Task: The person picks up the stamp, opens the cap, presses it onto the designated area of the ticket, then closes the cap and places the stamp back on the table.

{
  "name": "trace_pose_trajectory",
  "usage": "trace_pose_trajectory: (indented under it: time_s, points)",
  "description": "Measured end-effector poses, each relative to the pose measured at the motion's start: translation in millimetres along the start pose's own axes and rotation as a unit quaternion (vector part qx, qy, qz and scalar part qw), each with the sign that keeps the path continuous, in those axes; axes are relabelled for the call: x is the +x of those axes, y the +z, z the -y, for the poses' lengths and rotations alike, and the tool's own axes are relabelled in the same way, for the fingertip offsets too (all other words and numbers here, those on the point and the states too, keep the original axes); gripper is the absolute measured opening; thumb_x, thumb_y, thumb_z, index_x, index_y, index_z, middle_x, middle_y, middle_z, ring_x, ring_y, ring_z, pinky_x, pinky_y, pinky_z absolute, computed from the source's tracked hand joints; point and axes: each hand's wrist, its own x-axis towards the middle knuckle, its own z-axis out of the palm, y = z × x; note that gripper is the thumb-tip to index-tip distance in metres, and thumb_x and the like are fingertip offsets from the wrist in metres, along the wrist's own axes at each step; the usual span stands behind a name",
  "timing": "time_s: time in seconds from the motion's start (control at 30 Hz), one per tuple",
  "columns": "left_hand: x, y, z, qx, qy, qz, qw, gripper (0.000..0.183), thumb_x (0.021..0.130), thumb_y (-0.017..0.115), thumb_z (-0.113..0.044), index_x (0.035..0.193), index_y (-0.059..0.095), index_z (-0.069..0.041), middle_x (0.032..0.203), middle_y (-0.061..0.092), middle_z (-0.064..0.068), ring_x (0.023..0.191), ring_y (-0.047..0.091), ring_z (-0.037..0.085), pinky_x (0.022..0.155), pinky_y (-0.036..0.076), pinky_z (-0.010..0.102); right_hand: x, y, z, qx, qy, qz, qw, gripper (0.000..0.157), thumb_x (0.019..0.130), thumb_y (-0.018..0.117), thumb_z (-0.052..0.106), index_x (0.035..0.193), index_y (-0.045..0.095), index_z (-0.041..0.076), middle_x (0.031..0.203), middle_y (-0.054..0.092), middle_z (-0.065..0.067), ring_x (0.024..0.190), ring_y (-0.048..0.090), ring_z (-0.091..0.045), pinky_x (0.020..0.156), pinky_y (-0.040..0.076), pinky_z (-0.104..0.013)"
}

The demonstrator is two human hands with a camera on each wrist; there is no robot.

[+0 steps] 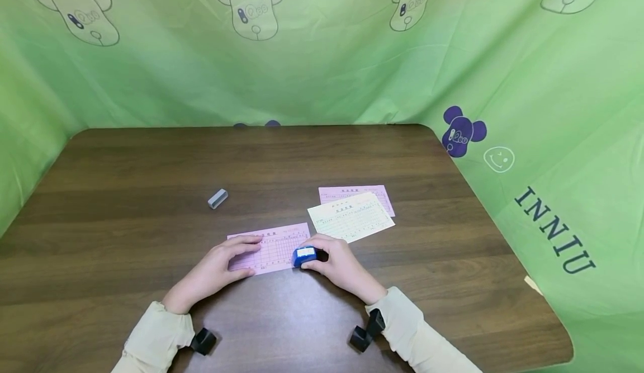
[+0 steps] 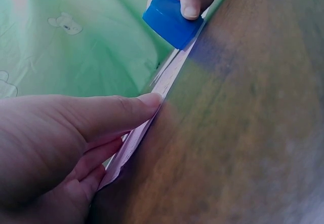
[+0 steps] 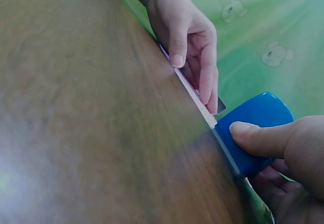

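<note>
A pink printed form point(image 1: 274, 248) lies on the table under both hands. My left hand point(image 1: 223, 261) rests at its left end, thumb point(image 2: 144, 104) on the near edge and the other fingers spread over the sheet. My right hand point(image 1: 342, 264) holds a blue stamp point(image 1: 304, 256) with a white label on top, gripped between thumb and fingers. The stamp stands on the right end of the pink form; its underside is hidden. In the right wrist view the thumb presses the side of the blue stamp point(image 3: 255, 127).
A white form point(image 1: 349, 216) overlaps another pink form point(image 1: 386, 199) to the right. Farther back on the left is a small grey block point(image 1: 218, 198). The brown wooden table point(image 1: 151, 177) is bounded by a green printed curtain point(image 1: 322, 71).
</note>
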Motion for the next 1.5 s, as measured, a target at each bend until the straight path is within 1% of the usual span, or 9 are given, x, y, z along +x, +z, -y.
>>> trace_pose_trajectory:
  time_s: [0.17,0.37,0.5,0.67,0.77,0.9,1.07,1.27,1.5]
  points:
    - [-1.5,1.5,1.4,0.002,-0.004,0.003,1.0,0.046,0.082,0.076,-0.013,0.125,0.064,-0.006,0.137,0.059,0.009,0.126,0.053,0.03,0.101,0.044,0.044,-1,1.2,-1,-0.001,0.002,0.001,1.0,0.028,0.079,0.079,0.014,0.104,0.071,0.007,0.102,0.071,-0.005,0.098,0.066,-0.017,0.09,0.052,-0.031]
    - [-0.1,1.0,0.5,0.007,0.01,-0.002,0.9999,0.045,0.08,0.077,-0.012,0.123,0.065,-0.003,0.134,0.061,0.009,0.127,0.053,0.03,0.102,0.043,0.044,-1,-0.5,0,0.009,0.006,-0.003,1.0,0.027,0.08,0.078,0.014,0.105,0.071,0.008,0.102,0.071,-0.004,0.098,0.066,-0.017,0.09,0.052,-0.031]
    - [0.1,0.1,-0.2,0.003,0.008,-0.004,1.0,0.046,0.08,0.077,-0.012,0.123,0.064,-0.004,0.134,0.06,0.009,0.126,0.053,0.03,0.101,0.044,0.043,-1,-1.8,1,0.013,0.008,-0.001,1.0,0.027,0.081,0.078,0.015,0.106,0.071,0.009,0.105,0.071,-0.005,0.1,0.066,-0.018,0.092,0.051,-0.032]
    - [-0.1,0.4,0.1,-0.001,0.007,-0.003,1.0,0.046,0.08,0.077,-0.011,0.124,0.064,-0.004,0.135,0.059,0.01,0.126,0.054,0.029,0.101,0.044,0.042,-1,-2.5,-3,0.055,0.026,0.002,0.998,0.028,0.081,0.077,0.015,0.108,0.07,0.009,0.107,0.07,-0.005,0.101,0.065,-0.018,0.093,0.052,-0.031]
    - [-0.2,0.8,1.1,-0.001,0.008,-0.003,1.0,0.045,0.08,0.077,-0.011,0.123,0.064,-0.004,0.135,0.059,0.01,0.127,0.053,0.029,0.101,0.044,0.043,-1,-3.0,-5,0.112,0.055,0.006,0.992,0.03,0.082,0.077,0.013,0.109,0.069,0.005,0.107,0.07,-0.01,0.099,0.065,-0.016,0.093,0.052,-0.028]
    - [0.2,1.2,2.0,0.002,0.009,-0.003,0.9999,0.044,0.081,0.077,-0.012,0.123,0.065,-0.004,0.135,0.06,0.009,0.127,0.053,0.03,0.102,0.043,0.044,1,-4.5,-7,0.194,0.094,0.0,0.976,0.033,0.082,0.075,0.006,0.111,0.065,-0.004,0.108,0.067,-0.02,0.096,0.063,-0.008,0.09,0.052,-0.022]
    - [0.4,1.4,1.9,0.002,0.008,-0.001,1.0,0.044,0.081,0.076,-0.012,0.123,0.065,-0.004,0.136,0.059,0.009,0.128,0.053,0.029,0.101,0.044,0.043,2,-4.7,-11,0.26,0.117,-0.017,0.958,0.037,0.082,0.071,-0.003,0.115,0.059,-0.012,0.11,0.063,-0.029,0.09,0.061,0.002,0.085,0.051,-0.015]
    - [1.4,1.6,1.5,0.003,0.002,0.003,1.0,0.044,0.081,0.076,-0.012,0.123,0.064,-0.003,0.136,0.059,0.009,0.128,0.052,0.03,0.102,0.044,0.044,3,-5.5,-13,0.305,0.117,-0.034,0.945,0.045,0.082,0.069,-0.006,0.122,0.052,-0.015,0.117,0.058,-0.036,0.092,0.061,0.002,0.086,0.05,-0.014]
    - [0.4,2.9,3.1,0.003,0.0,0.002,1.0,0.044,0.082,0.076,-0.012,0.123,0.064,-0.004,0.137,0.058,0.009,0.129,0.052,0.03,0.102,0.043,0.044,2,-6.0,-13,0.313,0.118,-0.037,0.942,0.044,0.083,0.069,-0.006,0.123,0.051,-0.015,0.118,0.058,-0.037,0.093,0.061,0.002,0.087,0.05,-0.015]
